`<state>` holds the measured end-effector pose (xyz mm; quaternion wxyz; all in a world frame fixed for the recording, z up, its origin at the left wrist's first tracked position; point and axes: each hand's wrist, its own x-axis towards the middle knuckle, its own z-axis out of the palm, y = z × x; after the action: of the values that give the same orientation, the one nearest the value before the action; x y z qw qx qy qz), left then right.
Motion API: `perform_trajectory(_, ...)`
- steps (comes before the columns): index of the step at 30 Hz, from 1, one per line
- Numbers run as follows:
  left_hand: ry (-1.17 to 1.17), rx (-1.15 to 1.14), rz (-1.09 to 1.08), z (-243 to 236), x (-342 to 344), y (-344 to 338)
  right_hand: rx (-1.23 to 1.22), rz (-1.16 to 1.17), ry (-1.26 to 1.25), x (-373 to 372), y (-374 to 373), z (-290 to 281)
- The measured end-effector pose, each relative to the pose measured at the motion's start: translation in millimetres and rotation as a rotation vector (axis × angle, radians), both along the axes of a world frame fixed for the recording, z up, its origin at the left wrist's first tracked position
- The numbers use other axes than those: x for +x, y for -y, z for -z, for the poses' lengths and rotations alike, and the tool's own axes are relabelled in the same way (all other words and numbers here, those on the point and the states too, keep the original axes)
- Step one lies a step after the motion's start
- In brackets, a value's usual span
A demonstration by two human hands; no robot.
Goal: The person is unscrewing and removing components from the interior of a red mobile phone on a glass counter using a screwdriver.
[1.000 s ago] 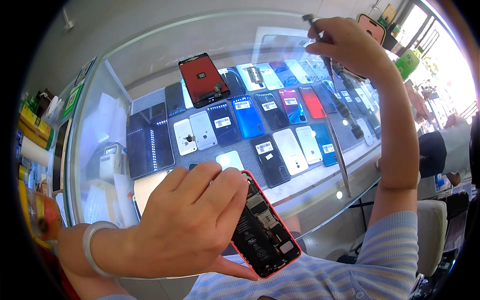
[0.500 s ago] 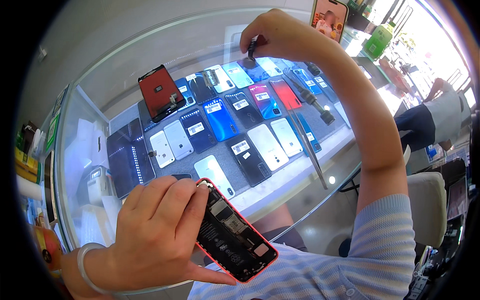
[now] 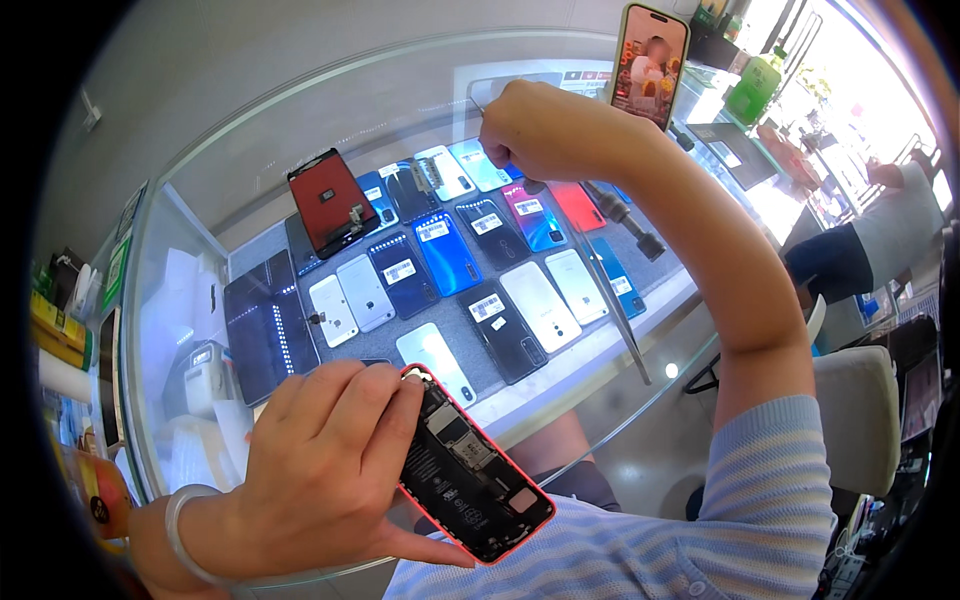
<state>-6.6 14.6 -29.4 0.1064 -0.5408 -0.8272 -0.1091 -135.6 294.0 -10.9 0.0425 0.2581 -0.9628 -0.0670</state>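
Note:
My left hand (image 3: 325,470) is closed round an opened phone (image 3: 470,470) with a red frame, tilted near my body. Its back is off, so the black battery, a metal-shielded board and a small pale square part show. My thumb lies along its lower edge and my fingers grip the upper end. Over the far side of the glass counter my right hand (image 3: 535,135) is bent down with its fingers curled. A thin dark tip pokes out beside it, but the hand hides what it holds. Tweezers (image 3: 615,300) lie on the glass to the right of the phones.
Under the glass counter top (image 3: 400,65) several phones stand in rows, a blue one (image 3: 445,250) among them. On it lie a screen assembly (image 3: 325,205) with a red back and a dark screwdriver-like tool (image 3: 640,235). A lit phone (image 3: 650,65) stands upright far right, near a green bottle (image 3: 757,85).
My right hand has moved down and nearer, its fingers now turned away, hiding the dark item seen in them before. The view has shifted slightly. My left hand keeps hold of the phone.

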Motion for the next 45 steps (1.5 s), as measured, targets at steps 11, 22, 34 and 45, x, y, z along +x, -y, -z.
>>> perform_trajectory(11, -0.019, 0.036, 0.004, 4, 0, 3, -0.461, 0.004, -0.167, -20, -39, -29)
perform_trajectory(22, -0.048, 0.046, 0.010, 7, -1, 3, -0.354, 0.337, -0.440, -37, -203, -55)
perform_trajectory(34, -0.015, 0.046, 0.028, 5, -2, 0, -0.493, 0.224, -0.588, 2, -187, -98)
perform_trajectory(45, 0.107, -0.023, -0.004, 1, 0, 5, -0.315, 0.335, 0.313, 80, -63, -14)
